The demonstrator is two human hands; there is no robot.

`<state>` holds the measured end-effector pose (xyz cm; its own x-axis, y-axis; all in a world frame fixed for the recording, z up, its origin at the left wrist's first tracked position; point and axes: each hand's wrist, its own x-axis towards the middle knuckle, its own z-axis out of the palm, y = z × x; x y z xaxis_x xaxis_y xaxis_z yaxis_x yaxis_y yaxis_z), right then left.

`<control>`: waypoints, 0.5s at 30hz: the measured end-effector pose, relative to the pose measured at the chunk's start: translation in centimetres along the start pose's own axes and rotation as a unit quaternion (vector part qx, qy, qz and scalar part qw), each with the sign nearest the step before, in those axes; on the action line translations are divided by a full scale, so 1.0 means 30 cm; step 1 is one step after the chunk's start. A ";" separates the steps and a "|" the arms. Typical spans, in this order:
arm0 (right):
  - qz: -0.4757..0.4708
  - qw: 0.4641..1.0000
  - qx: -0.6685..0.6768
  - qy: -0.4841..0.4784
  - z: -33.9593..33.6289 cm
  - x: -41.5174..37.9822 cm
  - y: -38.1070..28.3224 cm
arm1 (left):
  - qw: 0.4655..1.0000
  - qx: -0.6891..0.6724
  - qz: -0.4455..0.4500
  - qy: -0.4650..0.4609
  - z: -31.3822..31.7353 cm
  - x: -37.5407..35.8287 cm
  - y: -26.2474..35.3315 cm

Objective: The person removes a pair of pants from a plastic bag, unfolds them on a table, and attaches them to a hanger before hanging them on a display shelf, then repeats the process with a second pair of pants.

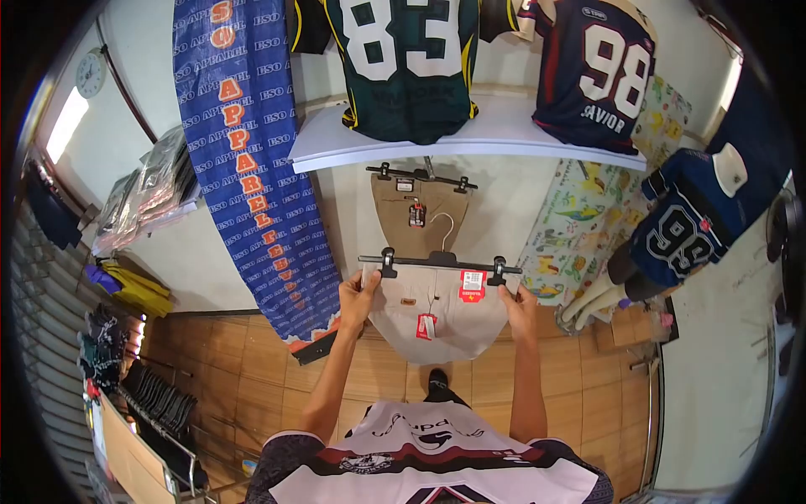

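Light beige trousers [395, 323] hang upright in front of me from a black clip hanger [441, 261] with a metal hook. Their lower part is foreshortened from above, so the leg length cannot be made out. My left hand [359, 302] is closed on the left end of the waistband, just below the clip. At the opposite end, my right hand [520, 311] grips the waistband beside the other clip. A red and white label [473, 286] and a red hang tag [427, 326] are on the front. Behind them, brown trousers [436, 220] hang on a second clip hanger [449, 178].
Above is a white shelf [495, 144] with a green jersey [409, 92] and a navy jersey [592, 80]. A blue printed banner [243, 160] stands left; a dressed mannequin [684, 227] stands right. Hangers [159, 395] fill a rack at lower left.
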<state>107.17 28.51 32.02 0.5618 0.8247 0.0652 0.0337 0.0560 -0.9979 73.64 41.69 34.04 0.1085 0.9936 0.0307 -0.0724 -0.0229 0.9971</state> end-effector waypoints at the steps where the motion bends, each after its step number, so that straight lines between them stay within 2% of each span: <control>1: -0.003 1.000 -0.003 -0.013 0.007 0.074 -0.002 | 1.000 0.007 0.002 0.007 0.024 0.060 -0.020; 2: 0.027 0.999 -0.035 -0.007 0.012 0.144 -0.004 | 1.000 0.014 0.002 0.014 0.045 0.117 -0.041; 5: 0.018 0.998 0.042 -0.033 0.044 0.346 0.046 | 0.998 0.036 0.006 0.046 0.105 0.250 -0.043; 7: 0.012 0.998 0.044 -0.040 0.071 0.457 0.050 | 0.997 0.046 0.010 0.067 0.137 0.332 -0.077; 15: -0.008 0.997 0.049 -0.057 0.165 0.744 0.153 | 0.992 0.073 0.038 0.097 0.154 0.616 -0.174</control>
<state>115.76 49.97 28.91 0.4639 0.8816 0.0872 -0.0414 0.1199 -0.9919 80.61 59.66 29.73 -0.0854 0.9907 0.1058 0.0726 -0.0997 0.9924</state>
